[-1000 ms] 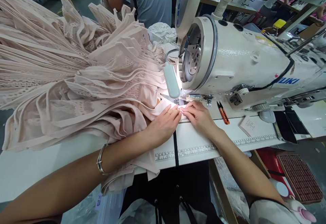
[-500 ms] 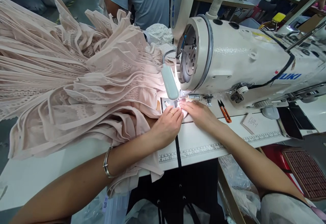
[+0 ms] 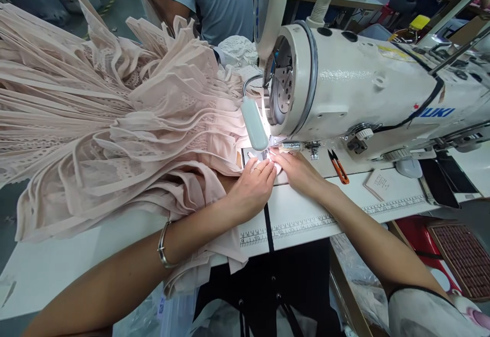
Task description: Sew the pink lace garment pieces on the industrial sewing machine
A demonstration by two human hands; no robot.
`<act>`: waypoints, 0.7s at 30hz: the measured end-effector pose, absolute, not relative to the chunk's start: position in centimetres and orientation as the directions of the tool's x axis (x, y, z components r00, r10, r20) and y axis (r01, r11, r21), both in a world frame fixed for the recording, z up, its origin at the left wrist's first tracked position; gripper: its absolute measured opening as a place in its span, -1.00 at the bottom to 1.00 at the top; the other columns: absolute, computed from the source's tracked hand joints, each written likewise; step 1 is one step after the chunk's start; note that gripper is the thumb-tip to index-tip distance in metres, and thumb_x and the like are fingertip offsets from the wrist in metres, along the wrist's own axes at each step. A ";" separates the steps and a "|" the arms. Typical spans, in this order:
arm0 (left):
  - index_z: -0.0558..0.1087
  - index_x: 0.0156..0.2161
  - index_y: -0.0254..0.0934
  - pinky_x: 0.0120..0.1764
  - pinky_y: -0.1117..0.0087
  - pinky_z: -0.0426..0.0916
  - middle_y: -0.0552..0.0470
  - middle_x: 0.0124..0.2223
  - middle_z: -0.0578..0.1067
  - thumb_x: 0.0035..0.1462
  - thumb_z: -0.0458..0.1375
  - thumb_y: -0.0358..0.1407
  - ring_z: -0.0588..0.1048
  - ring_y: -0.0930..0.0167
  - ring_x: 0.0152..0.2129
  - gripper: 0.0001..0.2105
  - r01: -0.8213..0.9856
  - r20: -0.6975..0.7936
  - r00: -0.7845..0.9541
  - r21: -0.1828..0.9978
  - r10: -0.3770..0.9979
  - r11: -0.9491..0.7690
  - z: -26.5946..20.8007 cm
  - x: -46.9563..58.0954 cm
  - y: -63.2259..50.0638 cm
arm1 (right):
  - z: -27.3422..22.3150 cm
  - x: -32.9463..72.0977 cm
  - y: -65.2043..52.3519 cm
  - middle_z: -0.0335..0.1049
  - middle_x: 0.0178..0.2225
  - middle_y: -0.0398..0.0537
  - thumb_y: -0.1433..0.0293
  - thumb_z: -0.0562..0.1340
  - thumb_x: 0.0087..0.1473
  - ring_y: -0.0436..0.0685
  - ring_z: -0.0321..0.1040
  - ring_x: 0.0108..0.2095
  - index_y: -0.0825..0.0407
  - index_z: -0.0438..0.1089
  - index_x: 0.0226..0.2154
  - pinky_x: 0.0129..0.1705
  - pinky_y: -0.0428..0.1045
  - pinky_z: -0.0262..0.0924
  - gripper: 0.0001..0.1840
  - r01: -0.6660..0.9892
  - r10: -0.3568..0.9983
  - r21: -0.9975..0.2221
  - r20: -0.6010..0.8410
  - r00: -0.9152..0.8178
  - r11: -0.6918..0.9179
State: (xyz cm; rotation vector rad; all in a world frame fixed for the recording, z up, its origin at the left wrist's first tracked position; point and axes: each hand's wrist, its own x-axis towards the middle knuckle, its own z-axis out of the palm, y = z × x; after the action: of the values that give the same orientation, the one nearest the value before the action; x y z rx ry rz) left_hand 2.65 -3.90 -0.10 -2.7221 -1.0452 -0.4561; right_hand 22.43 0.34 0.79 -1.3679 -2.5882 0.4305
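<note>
2 hands meet at the needle area, pale cloth under the fingertips

Left grip (image 3: 250, 194): fingers close together, bent, tips down at a small pale cloth piece (image 3: 282, 176); cannot tell whether the thumb pinches it. Right grip (image 3: 304, 173): fingers lie together, tips touching the left's, over the same cloth; thumb hidden, so pinch or press cannot be told. 1 ring (image 3: 257, 169) and 1 bracelet (image 3: 162, 247) on the left side.

Cloth lies between and under the 2 grips, at the near edge of the machine bed. Whether it joins the big heap is hidden.

Just beyond the fingertips: lit lamp (image 3: 254, 122), pale green, on a bent stalk. Beyond and right of the right grip: white sewing machine (image 3: 340, 81).

Left of the left grip: large heap of pale pink garments (image 3: 164, 112), folds fanned, part hanging over the near edge of the bench (image 3: 76, 255).

Right of the right grip: orange-handled snips (image 3: 340, 172), blades pointing away; farther right, a small card (image 3: 378, 184). Nearer the body than both grips: printed ruler strip (image 3: 294, 230).

Far beyond the left grip: a co-worker in a blue shirt (image 3: 225, 5).
</note>
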 end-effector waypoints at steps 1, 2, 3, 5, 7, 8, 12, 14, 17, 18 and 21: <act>0.42 0.14 -0.53 0.21 0.03 0.24 -0.30 0.14 0.51 0.27 -0.13 -0.58 0.44 0.17 0.17 -0.57 0.678 0.349 0.704 -0.067 0.619 -0.732 -0.1 2.7 -3.9 | 0.7 22.4 0.3 0.44 0.13 0.02 0.49 -0.06 0.25 0.27 0.38 0.05 -0.05 0.38 0.06 -0.02 0.17 0.34 -0.55 0.776 0.830 -0.335 0.033 -0.557 0.534; 0.42 0.14 -0.52 0.21 0.03 0.24 -0.29 0.14 0.52 0.27 -0.13 -0.58 0.44 0.17 0.17 -0.57 0.679 0.346 0.703 -0.067 0.621 -0.731 -0.1 2.7 -3.8 | 0.7 22.4 0.3 0.43 0.14 0.02 0.49 -0.06 0.25 0.26 0.38 0.06 -0.05 0.37 0.08 -0.01 0.18 0.34 -0.54 0.776 0.830 -0.333 0.042 -0.556 0.536; 0.42 0.14 -0.50 0.21 0.04 0.25 -0.28 0.14 0.52 0.27 -0.13 -0.58 0.44 0.18 0.16 -0.57 0.680 0.343 0.703 -0.066 0.623 -0.730 -0.1 2.6 -3.8 | 0.7 22.4 0.2 0.42 0.16 0.02 0.50 -0.06 0.25 0.26 0.39 0.06 -0.04 0.36 0.10 0.00 0.18 0.34 -0.53 0.775 0.829 -0.329 0.049 -0.557 0.540; 0.43 0.14 -0.47 0.20 0.04 0.26 -0.27 0.13 0.53 0.27 -0.13 -0.59 0.45 0.19 0.16 -0.57 0.681 0.341 0.703 -0.069 0.624 -0.729 -0.1 2.6 -3.8 | 0.8 22.6 0.2 0.41 0.18 0.02 0.51 -0.06 0.25 0.25 0.40 0.06 -0.04 0.35 0.13 0.01 0.19 0.34 -0.50 0.771 0.824 -0.324 0.054 -0.563 0.548; 0.43 0.14 -0.46 0.20 0.04 0.27 -0.27 0.12 0.53 0.28 -0.13 -0.58 0.45 0.19 0.15 -0.57 0.677 0.350 0.706 -0.078 0.616 -0.732 -0.1 2.5 -3.7 | 0.8 22.8 0.2 0.39 0.20 0.03 0.55 -0.07 0.22 0.25 0.39 0.07 -0.02 0.35 0.13 0.03 0.19 0.33 -0.47 0.763 0.816 -0.327 0.049 -0.576 0.558; 0.44 0.13 -0.46 0.19 0.05 0.27 -0.26 0.12 0.53 0.28 -0.13 -0.58 0.46 0.19 0.14 -0.58 0.675 0.355 0.708 -0.082 0.611 -0.734 -0.1 2.5 -3.7 | 0.7 22.9 0.3 0.38 0.21 0.02 0.57 -0.06 0.20 0.25 0.39 0.08 -0.02 0.35 0.13 0.03 0.19 0.33 -0.46 0.760 0.813 -0.330 0.045 -0.580 0.560; 0.43 0.11 -0.50 0.20 0.06 0.26 -0.26 0.10 0.54 0.30 -0.14 -0.58 0.47 0.21 0.13 -0.60 0.668 0.406 0.702 -0.092 0.585 -0.738 -0.5 2.4 -3.5 | 0.5 23.2 0.4 0.36 0.24 0.00 0.59 -0.05 0.15 0.23 0.39 0.09 -0.04 0.33 0.17 0.06 0.20 0.33 -0.40 0.756 0.816 -0.357 0.030 -0.577 0.548; 0.43 0.10 -0.53 0.20 0.06 0.26 -0.27 0.08 0.56 0.31 -0.15 -0.58 0.49 0.21 0.10 -0.60 0.669 0.438 0.695 -0.100 0.571 -0.737 -0.7 2.4 -3.4 | 0.6 23.2 0.4 0.34 0.25 0.00 0.57 -0.05 0.17 0.23 0.37 0.12 -0.05 0.32 0.19 0.09 0.20 0.31 -0.40 0.759 0.821 -0.372 0.017 -0.570 0.534; 0.44 0.08 -0.56 0.18 0.06 0.27 -0.27 0.06 0.57 0.32 -0.17 -0.58 0.51 0.21 0.07 -0.60 0.672 0.461 0.687 -0.111 0.561 -0.732 -1.0 2.5 -3.2 | 1.0 22.9 0.2 0.28 0.30 0.02 0.56 -0.07 0.20 0.24 0.34 0.16 -0.02 0.30 0.21 0.13 0.22 0.28 -0.41 0.785 0.837 -0.374 -0.038 -0.546 0.495; 0.44 0.09 -0.55 0.18 0.06 0.27 -0.27 0.06 0.57 0.32 -0.17 -0.58 0.51 0.21 0.07 -0.60 0.672 0.460 0.688 -0.110 0.562 -0.732 -1.0 2.4 -3.2 | 1.2 22.8 0.2 0.26 0.31 0.03 0.56 -0.08 0.20 0.25 0.34 0.16 -0.01 0.29 0.22 0.14 0.23 0.27 -0.40 0.796 0.842 -0.366 -0.057 -0.537 0.483; 0.43 0.10 -0.53 0.18 0.06 0.27 -0.26 0.08 0.56 0.33 -0.17 -0.58 0.50 0.22 0.09 -0.60 0.669 0.445 0.692 -0.102 0.568 -0.736 -0.9 2.4 -3.1 | 1.4 22.6 0.1 0.27 0.30 0.05 0.54 -0.07 0.22 0.28 0.37 0.12 0.00 0.30 0.21 0.15 0.25 0.25 -0.42 0.815 0.849 -0.329 -0.069 -0.524 0.477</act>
State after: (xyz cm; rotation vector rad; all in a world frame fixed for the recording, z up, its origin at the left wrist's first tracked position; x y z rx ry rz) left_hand 2.35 -3.08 -0.90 -2.6472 -0.9868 -0.5706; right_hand 22.58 0.13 1.41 -1.4754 -2.6090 0.4949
